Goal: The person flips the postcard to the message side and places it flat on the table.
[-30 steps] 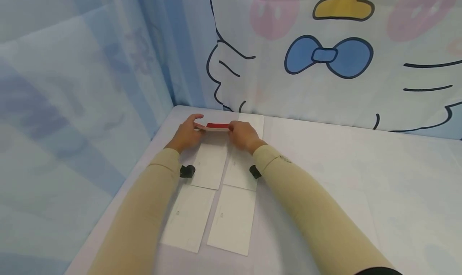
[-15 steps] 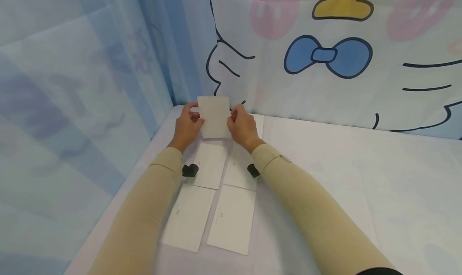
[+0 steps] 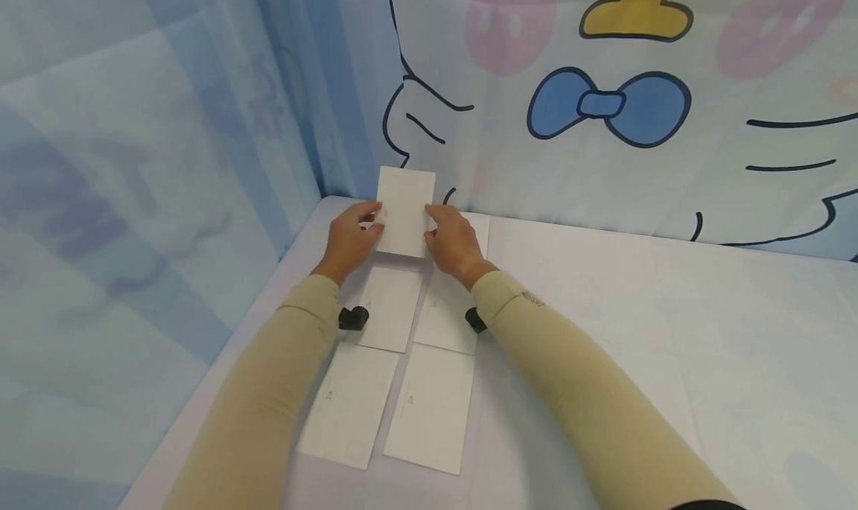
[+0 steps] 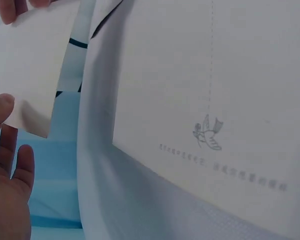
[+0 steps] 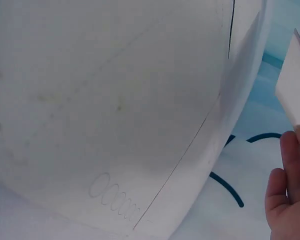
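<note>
A white postcard stands raised near the table's far left corner, its plain side toward me. My left hand pinches its left edge between thumb and fingers. The right hand pinches the opposite edge. In the left wrist view the postcard shows bare white, with the left thumb against it. Below the hands, white postcards lie in two columns: one at left, one at right, and a nearer pair. Another postcard lies partly hidden behind the right hand.
A white cloth covers the table. Behind it hangs a printed curtain, and a blue-white curtain closes off the left side. A small bird drawing and a line of text mark a postcard in the left wrist view.
The postcard was nearly edge-on with red showing; it has tipped up to show its white side. Over the last half second it has shifted slightly right and up. The cards below stay put.
</note>
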`<state>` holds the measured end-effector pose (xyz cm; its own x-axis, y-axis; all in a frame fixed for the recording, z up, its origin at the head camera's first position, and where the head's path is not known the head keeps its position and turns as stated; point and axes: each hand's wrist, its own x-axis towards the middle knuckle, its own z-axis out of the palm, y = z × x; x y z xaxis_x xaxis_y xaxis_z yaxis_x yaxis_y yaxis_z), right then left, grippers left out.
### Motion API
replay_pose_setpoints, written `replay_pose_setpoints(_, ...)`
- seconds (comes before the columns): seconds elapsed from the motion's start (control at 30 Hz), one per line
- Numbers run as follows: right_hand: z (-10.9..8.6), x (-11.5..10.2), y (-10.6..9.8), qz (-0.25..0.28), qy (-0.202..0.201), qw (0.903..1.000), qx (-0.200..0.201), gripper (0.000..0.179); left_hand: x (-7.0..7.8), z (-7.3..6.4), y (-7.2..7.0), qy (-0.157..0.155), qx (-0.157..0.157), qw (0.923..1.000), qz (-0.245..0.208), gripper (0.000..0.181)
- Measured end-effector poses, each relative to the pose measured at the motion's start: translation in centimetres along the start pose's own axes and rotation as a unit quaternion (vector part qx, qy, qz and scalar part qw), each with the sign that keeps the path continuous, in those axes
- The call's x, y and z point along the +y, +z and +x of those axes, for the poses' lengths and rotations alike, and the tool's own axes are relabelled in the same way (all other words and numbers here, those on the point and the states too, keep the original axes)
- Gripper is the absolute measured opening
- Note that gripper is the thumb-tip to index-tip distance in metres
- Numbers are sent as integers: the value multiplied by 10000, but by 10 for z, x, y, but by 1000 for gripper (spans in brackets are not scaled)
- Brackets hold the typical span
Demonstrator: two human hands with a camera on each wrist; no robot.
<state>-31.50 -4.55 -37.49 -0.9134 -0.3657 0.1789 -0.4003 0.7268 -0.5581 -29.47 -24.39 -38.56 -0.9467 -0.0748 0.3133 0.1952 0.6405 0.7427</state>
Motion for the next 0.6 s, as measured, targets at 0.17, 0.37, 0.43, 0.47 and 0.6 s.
replay_pose_setpoints(0.17, 0, 3, 2, -10, 17, 9997, -236, 58, -1, 1, 3, -179, -504, 9985, 121, 51)
replay_pose_setpoints(0.37, 1, 7, 4, -188, 89, 9984, -533, 61, -1, 2, 8, -590, -948, 9933, 286, 58)
replay_pose_setpoints(0.43, 1, 7, 5, -333, 112, 9972, -661, 62, -1, 2, 9, -715, -1072, 9911, 341, 60)
replay_pose_setpoints(0.47, 1, 8, 5, -411, 132, 9965, -718, 63, -2, 2, 9, -772, -1141, 9897, 378, 61)
replay_pose_setpoints(0.6, 0, 8, 7, -858, 219, 9923, -866, 64, -4, 2, 10, -966, -1477, 9826, 580, 64)
